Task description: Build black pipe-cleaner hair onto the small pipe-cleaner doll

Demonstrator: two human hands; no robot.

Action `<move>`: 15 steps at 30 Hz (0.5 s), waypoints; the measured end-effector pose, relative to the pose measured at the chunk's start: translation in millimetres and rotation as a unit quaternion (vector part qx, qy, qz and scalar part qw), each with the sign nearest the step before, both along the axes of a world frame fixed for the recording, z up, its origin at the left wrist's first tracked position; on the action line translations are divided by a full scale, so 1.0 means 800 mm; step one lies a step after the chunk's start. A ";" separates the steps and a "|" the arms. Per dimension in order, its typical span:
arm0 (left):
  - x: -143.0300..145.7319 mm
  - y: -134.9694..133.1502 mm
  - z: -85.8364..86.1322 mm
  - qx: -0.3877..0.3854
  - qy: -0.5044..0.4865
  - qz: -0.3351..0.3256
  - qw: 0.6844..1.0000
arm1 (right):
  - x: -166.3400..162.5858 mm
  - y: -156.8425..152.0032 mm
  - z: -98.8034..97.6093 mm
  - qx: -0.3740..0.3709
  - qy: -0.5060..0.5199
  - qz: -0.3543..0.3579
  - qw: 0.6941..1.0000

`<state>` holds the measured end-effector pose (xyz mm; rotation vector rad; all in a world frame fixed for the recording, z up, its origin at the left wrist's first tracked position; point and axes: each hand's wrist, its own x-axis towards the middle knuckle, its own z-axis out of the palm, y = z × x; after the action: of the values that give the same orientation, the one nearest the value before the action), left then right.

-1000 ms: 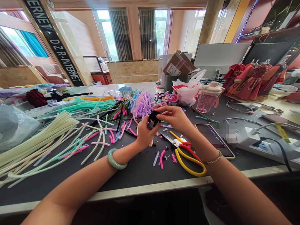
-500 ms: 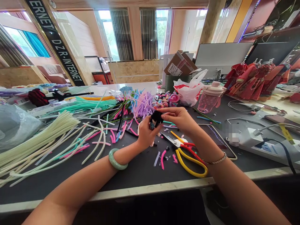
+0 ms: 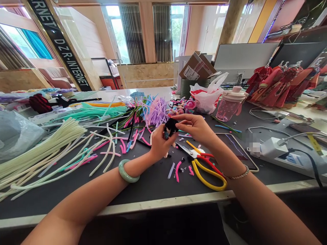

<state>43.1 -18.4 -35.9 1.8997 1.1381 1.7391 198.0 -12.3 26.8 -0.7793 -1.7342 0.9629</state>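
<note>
A small black fuzzy piece (image 3: 171, 125) with pale and blue parts, seemingly of pipe cleaner, is held above the dark table. My left hand (image 3: 161, 144) wraps its fingers around the lower part, hiding some of it. From the right, my right hand (image 3: 192, 126) pinches the upper right edge of the black piece between thumb and fingers. Below my right wrist lie yellow-handled scissors (image 3: 209, 180) and a tool with red grips (image 3: 208, 161), partly overlapping. Short pink pipe-cleaner cuttings (image 3: 178, 172) and black scraps are scattered below my hands.
Cream pipe cleaners (image 3: 46, 146) spread over the left side, with green ones (image 3: 102, 111) and a purple bunch (image 3: 157, 110) behind. A pink bottle (image 3: 230, 103), a white plastic bag (image 3: 208, 97), a phone-like tablet (image 3: 238, 151) and a power strip (image 3: 293, 160) stand or lie rightward.
The black piece has turned slightly between my fingers, showing more of its pale and blue part. Both hands keep their grip; the camera view has shifted slightly.
</note>
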 end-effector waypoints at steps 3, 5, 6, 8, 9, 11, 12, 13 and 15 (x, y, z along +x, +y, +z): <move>-0.001 0.003 0.000 -0.034 -0.038 -0.020 0.999 | 0.011 -0.003 0.010 0.038 -0.015 -0.038 0.998; -0.002 0.007 -0.001 -0.053 -0.072 -0.027 0.996 | 0.025 -0.006 0.018 0.062 -0.016 -0.093 0.994; -0.003 0.010 -0.001 -0.059 -0.091 -0.030 0.994 | 0.035 -0.008 0.021 0.064 -0.028 -0.126 0.990; -0.004 0.015 -0.001 -0.064 -0.132 -0.042 0.988 | 0.056 -0.012 0.025 0.042 -0.094 -0.191 0.976; -0.004 0.017 -0.001 -0.066 -0.151 -0.052 0.985 | 0.067 -0.013 0.025 0.028 -0.149 -0.216 0.965; -0.005 0.021 0.000 -0.067 -0.183 -0.075 0.978 | 0.088 -0.013 0.021 0.001 -0.269 -0.258 0.928; -0.005 0.023 0.000 -0.064 -0.193 -0.083 0.976 | 0.097 -0.010 0.017 -0.006 -0.323 -0.280 0.904; -0.005 0.024 0.000 -0.061 -0.198 -0.088 0.974 | 0.104 -0.006 0.011 -0.006 -0.363 -0.301 0.882; -0.007 0.026 -0.001 -0.056 -0.200 -0.096 0.974 | 0.115 0.006 -0.003 -0.004 -0.404 -0.322 0.856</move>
<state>37.9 2.7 -36.5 1.4504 0.8515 1.7990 290.0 -7.1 24.1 -1.8070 -1.9053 0.1541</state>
